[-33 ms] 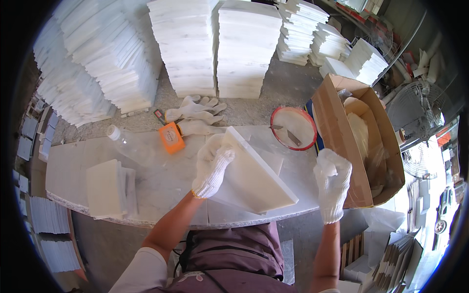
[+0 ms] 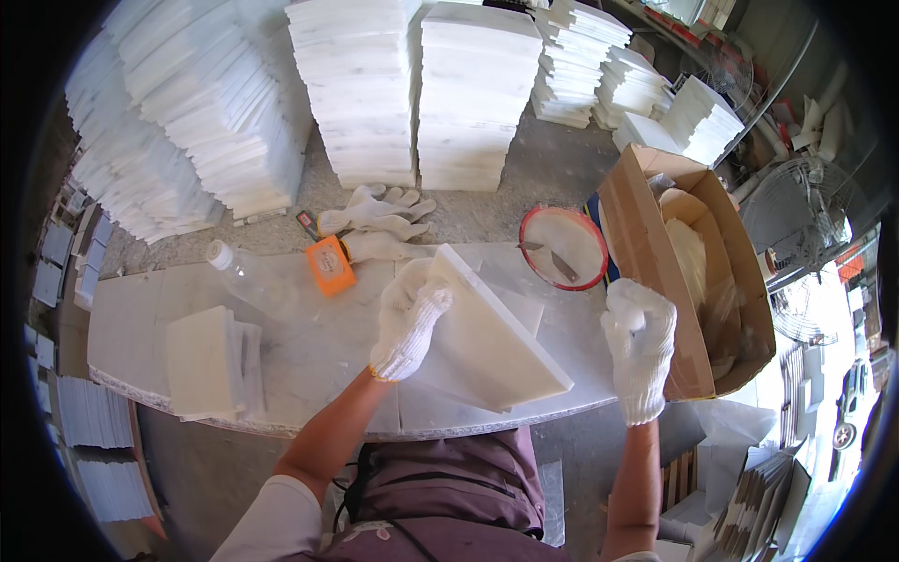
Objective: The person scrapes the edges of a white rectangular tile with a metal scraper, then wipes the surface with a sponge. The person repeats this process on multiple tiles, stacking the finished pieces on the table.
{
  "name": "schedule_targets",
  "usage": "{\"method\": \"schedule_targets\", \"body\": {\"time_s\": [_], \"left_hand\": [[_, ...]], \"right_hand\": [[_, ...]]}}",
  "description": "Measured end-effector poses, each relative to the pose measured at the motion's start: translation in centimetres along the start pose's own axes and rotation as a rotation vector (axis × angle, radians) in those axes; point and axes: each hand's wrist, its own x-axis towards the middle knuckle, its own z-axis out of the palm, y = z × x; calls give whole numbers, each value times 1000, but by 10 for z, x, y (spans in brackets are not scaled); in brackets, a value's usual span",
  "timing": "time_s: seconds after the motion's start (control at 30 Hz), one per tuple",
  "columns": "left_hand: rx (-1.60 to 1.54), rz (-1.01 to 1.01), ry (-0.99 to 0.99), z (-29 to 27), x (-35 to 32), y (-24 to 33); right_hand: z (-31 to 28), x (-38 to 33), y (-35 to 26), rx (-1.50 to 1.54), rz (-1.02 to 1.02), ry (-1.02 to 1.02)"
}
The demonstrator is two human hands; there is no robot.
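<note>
My left hand [image 2: 410, 314], in a white knitted glove, is closed on the left edge of a white stone tile [image 2: 501, 328]. The tile is tilted up above the worktable, and part of another tile [image 2: 520, 309] shows behind it. To the right, beside the cardboard box, my gloved right hand [image 2: 641, 347] is raised with its fingers curled together. Whatever those fingers hold, if anything, is hidden. Left of the tile lie an orange box [image 2: 330, 266], a pair of white gloves [image 2: 379, 214] and a clear plastic bottle [image 2: 245, 273].
A red-rimmed round dish [image 2: 565, 245] with blades in it sits beside the open cardboard box [image 2: 646, 262]. Several tall stacks of white tiles [image 2: 351, 94] line the back. More tiles [image 2: 201, 361] lie at the table's left. A fan [image 2: 805, 211] stands at the right.
My right hand has shifted very slightly, its fingers still curled. The left hand and the tile have hardly moved.
</note>
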Motion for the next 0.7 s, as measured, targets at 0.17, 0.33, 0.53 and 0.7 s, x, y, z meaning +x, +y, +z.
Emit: {"method": "schedule_targets", "body": {"time_s": [0.17, 0.33, 0.53, 0.7], "left_hand": [[26, -33, 8, 4, 0, 4], [14, -26, -17, 4, 2, 5], [21, -22, -31, 3, 2, 2], [19, 2, -34, 5, 3, 3]], "right_hand": [[-6, 50, -41, -20, -237, -254], [5, 75, -49, -121, -450, -353], [17, 89, -68, -266, -581, -322], [23, 91, -69, -398, -672, -272]]}}
